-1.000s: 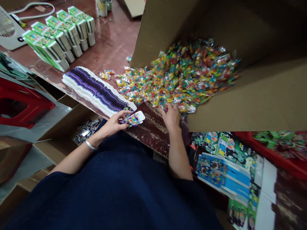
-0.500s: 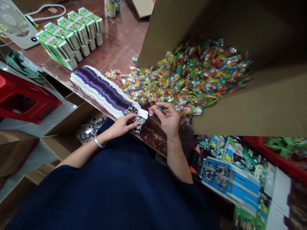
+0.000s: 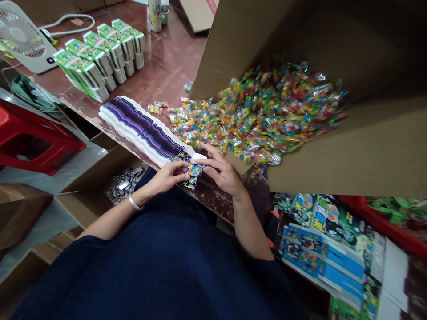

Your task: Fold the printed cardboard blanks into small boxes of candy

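My left hand (image 3: 168, 174) pinches a small printed purple box (image 3: 194, 171) at the table's near edge. My right hand (image 3: 223, 171) presses its fingers against the box's open white flap end. I cannot see whether a candy packet is still under those fingers. A fanned row of flat purple box blanks (image 3: 140, 129) lies just left of the hands. A heap of small clear packets of coloured candy (image 3: 256, 115) spills from a big cardboard carton (image 3: 350, 146) lying on its side, just beyond my right hand.
Rows of filled green boxes (image 3: 96, 58) stand at the far left by a white fan (image 3: 20, 38). A red stool (image 3: 30, 142) is at left. A floor carton holding dark packets (image 3: 125, 180) sits below the table. Printed sheets (image 3: 320, 240) lie at lower right.
My right hand took a candy packet from the heap and came left to the box's open end. The left hand kept hold of the box.
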Available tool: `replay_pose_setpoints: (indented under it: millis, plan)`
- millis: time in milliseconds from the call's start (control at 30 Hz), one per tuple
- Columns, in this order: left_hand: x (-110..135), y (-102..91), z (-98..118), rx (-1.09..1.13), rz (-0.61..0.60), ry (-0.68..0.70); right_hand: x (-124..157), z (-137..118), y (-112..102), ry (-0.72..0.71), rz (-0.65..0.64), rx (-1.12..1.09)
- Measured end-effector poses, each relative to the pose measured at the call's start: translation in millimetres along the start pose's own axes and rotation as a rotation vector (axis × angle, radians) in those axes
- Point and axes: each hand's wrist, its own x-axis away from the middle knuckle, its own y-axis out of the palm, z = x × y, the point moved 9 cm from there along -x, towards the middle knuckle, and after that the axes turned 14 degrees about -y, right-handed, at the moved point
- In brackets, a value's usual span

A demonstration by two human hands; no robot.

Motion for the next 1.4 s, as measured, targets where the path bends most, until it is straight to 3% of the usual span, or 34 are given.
replay_pose_setpoints:
  millis: [100,200,333,400,567,667,800,933,1033,1200,1400]
  plan:
    - [3,-4.6,3,-0.105,0.159,0.063,6,5,-4,0.032,0.146,-0.001]
    - [9,-7.1,5,-0.223,0.289,0.130,8,2,-9,0.005,0.277,0.131]
    - [16,-6.3,10,-0.262,0.366,0.212,1,-3,1,-0.045,0.168,0.190]
    - [18,-4.7,13,-0.228,0.357,0.226,2,-1,5,-0.035,0.143,0.124]
    - [19,-2.2,18,-0.064,0.271,0.211,26,23,12,0.154,0.381,-0.117]
    - [17,-0.8,15,-0.005,0.224,0.169,33,30,26,0.224,0.414,-0.141]
    - [12,2.3,13,0.061,0.171,0.136,29,23,30,0.192,0.481,-0.088]
    - [10,0.2,12,0.179,0.180,0.120,22,20,26,0.178,0.584,-0.170]
    - [12,-1.7,9,0.167,0.213,0.100,14,19,27,0.207,0.540,-0.216]
    - [22,-9.6,15,-0.011,0.339,0.177,6,25,26,0.294,0.425,-0.258]
    - [26,-8.8,18,-0.095,0.285,0.190,1,35,23,0.328,0.392,-0.312]
